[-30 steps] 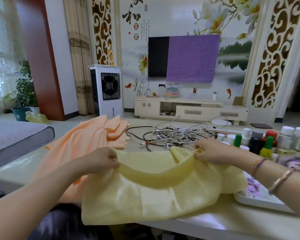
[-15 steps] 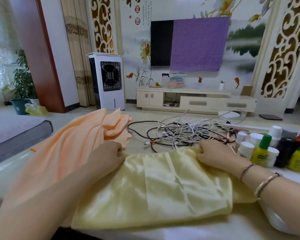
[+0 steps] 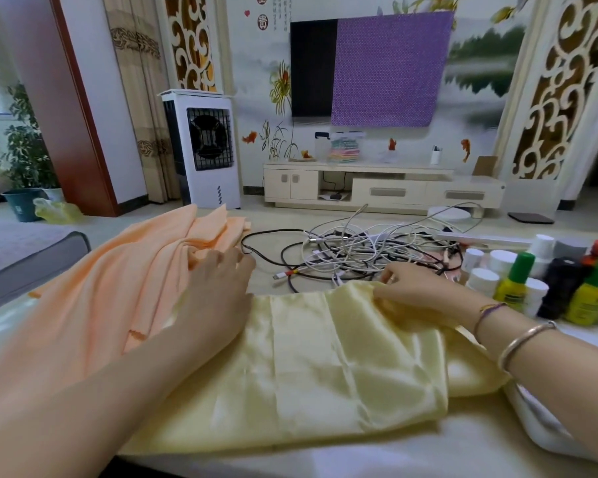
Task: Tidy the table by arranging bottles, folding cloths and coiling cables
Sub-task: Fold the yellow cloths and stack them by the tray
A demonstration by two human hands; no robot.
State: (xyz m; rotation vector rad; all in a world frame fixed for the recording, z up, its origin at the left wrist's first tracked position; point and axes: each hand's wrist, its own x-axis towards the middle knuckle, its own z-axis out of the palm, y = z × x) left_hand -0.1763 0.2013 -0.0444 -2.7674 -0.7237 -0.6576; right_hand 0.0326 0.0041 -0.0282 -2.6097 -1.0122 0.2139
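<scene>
Pale and glossy, the table [image 3: 376, 464] carries a folded yellow cloth [image 3: 307, 367] at the near edge, a rumpled peach cloth [image 3: 118, 281] to its left, a tangle of black and white cables [image 3: 359, 251] behind, and a cluster of small bottles [image 3: 518, 281] at the right. Fingers straight, the left hand [image 3: 218, 298] lies flat across the yellow cloth's left end where it meets the peach one. The right hand [image 3: 414, 288] seems to pinch the far right corner with curled fingers, though the fold hides its fingertips.
</scene>
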